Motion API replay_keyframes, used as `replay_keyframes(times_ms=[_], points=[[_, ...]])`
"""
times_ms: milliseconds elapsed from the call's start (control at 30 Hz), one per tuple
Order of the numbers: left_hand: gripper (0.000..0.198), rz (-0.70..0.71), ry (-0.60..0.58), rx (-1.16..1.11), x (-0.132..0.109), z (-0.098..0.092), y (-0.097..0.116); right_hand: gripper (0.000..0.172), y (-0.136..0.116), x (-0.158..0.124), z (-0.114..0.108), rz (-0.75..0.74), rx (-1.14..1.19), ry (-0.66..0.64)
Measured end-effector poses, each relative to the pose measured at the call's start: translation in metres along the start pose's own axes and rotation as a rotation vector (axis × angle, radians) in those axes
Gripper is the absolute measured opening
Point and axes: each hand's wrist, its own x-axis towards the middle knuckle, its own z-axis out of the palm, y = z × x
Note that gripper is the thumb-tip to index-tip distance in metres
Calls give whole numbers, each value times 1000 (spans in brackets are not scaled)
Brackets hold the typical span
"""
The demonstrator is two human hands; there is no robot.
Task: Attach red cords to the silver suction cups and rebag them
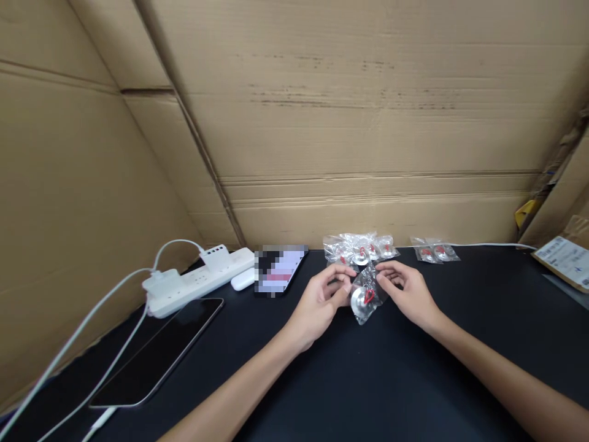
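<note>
Together our left hand (pixel 322 301) and right hand (pixel 407 291) pinch one small clear bag (pixel 365 294) by its top corners, so its metal disc hangs low; it sits just before the bag pile (pixel 359 248) at the black worktop's (pixel 414 380) far edge.

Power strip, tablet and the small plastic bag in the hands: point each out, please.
power strip (pixel 196 283), head view, on its white top face.
tablet (pixel 159 351), head view, middle of its dark screen.
small plastic bag (pixel 365 298), head view, on the metal disc inside.
</note>
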Motion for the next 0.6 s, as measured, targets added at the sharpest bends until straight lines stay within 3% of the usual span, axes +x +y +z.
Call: replay_keyframes(times_ms=[133, 300, 433, 600], points=[[28, -8, 4, 24, 2, -4, -4, 22, -4, 2, -3, 148, 227, -26], [45, -99, -41, 45, 5, -10, -14, 23, -17, 0, -5, 170, 374, -27], [31, -119, -78, -8, 8, -12, -19, 21, -20, 2, -6, 188, 446, -15], [27, -35, 26, -56, 10, -16, -13, 14, -14, 4, -11, 224, 443, 66]])
